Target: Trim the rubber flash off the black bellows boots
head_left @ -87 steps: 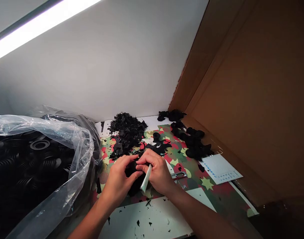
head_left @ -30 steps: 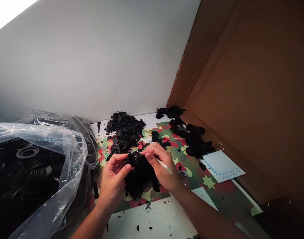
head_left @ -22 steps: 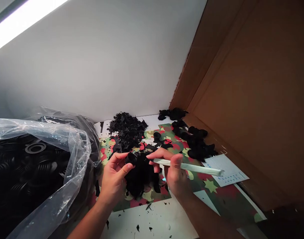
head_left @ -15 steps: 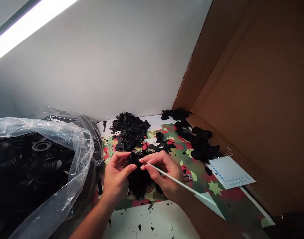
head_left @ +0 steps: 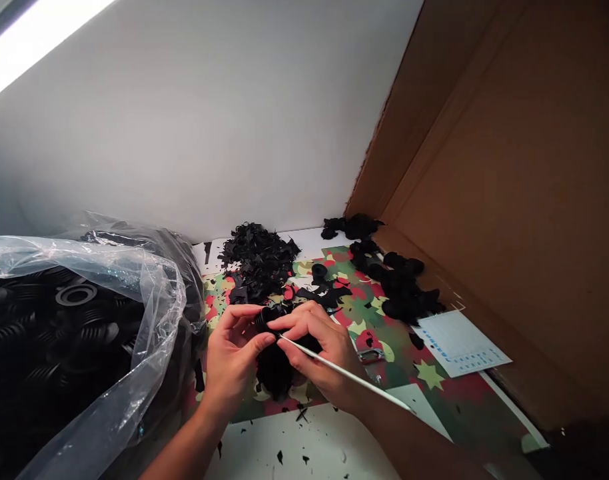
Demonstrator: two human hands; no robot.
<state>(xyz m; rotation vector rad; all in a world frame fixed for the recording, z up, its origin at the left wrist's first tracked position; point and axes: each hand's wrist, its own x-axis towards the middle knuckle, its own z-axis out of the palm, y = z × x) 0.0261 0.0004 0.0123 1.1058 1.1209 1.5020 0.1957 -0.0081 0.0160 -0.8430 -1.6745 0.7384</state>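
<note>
Between thumb and fingers, my left hand [head_left: 230, 353] grips a black ribbed rubber part [head_left: 265, 321], shaped like a small bellows. My right hand [head_left: 324, 350] pinches a thin white stick-like tool [head_left: 352, 376]; its tip meets the near side of the rubber part, and the tip's shape is too small to make out. The fingers of my right hand also touch the part's right side. Under both hands lies a heap of black pieces [head_left: 274, 377] on a camouflage-patterned sheet [head_left: 464, 413].
At left, a clear plastic bag [head_left: 167, 313] holds many black ribbed parts. Black scraps [head_left: 259, 260] are piled at the back, and more black pieces [head_left: 404, 287] lie along the cardboard wall [head_left: 514, 220]. A white card [head_left: 464, 343] rests on the right.
My right hand has shifted slightly left, closer to the ribbed part, and the white tool's tip has moved down and left against it. The left hand stays nearly still.
</note>
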